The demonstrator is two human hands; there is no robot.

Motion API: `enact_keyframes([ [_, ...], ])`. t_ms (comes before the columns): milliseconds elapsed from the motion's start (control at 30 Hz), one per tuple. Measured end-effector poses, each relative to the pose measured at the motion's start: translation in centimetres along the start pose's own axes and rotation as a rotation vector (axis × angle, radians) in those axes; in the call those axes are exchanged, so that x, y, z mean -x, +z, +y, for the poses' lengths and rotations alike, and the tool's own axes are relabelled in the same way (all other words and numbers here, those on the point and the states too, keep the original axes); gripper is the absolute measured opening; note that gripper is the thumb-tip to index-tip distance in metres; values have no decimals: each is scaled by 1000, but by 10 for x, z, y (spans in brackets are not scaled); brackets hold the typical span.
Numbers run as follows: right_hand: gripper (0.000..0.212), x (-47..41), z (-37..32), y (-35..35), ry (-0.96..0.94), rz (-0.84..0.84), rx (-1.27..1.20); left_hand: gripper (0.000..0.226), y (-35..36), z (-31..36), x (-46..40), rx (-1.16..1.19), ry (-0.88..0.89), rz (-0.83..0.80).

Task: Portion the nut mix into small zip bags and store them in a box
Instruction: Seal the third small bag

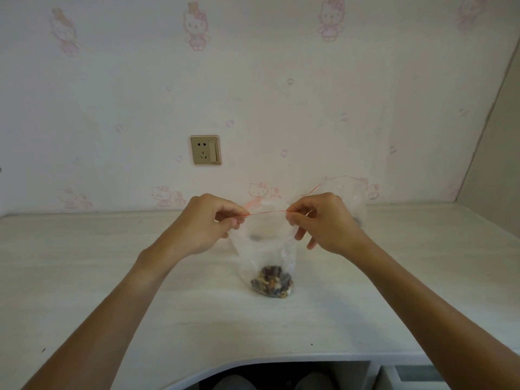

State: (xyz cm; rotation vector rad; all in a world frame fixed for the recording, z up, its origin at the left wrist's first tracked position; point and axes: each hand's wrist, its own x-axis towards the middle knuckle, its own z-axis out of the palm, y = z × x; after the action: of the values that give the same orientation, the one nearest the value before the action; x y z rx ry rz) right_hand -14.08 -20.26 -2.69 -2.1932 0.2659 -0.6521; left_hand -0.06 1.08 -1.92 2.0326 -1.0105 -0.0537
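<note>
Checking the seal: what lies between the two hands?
In the head view, the zip bag's red zip strip runs taut from left hand to right hand.

Light is soft, dim and even, with only faint shadow on the pale wood-grain desk top [84, 277] under my forearms. The pink cartoon-print wallpaper [253, 80] looks washed out and slightly blurred. Wide-angle distortion bends the desk edges.

Both bare forearms reach forward and converge. The left hand [209, 220] and the right hand [323, 220] are raised side by side, a gap between them, knuckles up, each with thumb and fingers [299, 235] curled into a pinch.
</note>
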Motion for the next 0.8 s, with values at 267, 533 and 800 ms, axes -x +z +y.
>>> enact_keyframes([
  [267,9,24,-16,6,-446,172,276,25,2,-2,14,-72,224,76],
  [533,47,21,-11,33,-521,-206,721,37,4,-14,24,-494,377,-10],
  [800,21,7,-15,30,-494,-155,737,22,3,-16,3,-633,373,-75],
])
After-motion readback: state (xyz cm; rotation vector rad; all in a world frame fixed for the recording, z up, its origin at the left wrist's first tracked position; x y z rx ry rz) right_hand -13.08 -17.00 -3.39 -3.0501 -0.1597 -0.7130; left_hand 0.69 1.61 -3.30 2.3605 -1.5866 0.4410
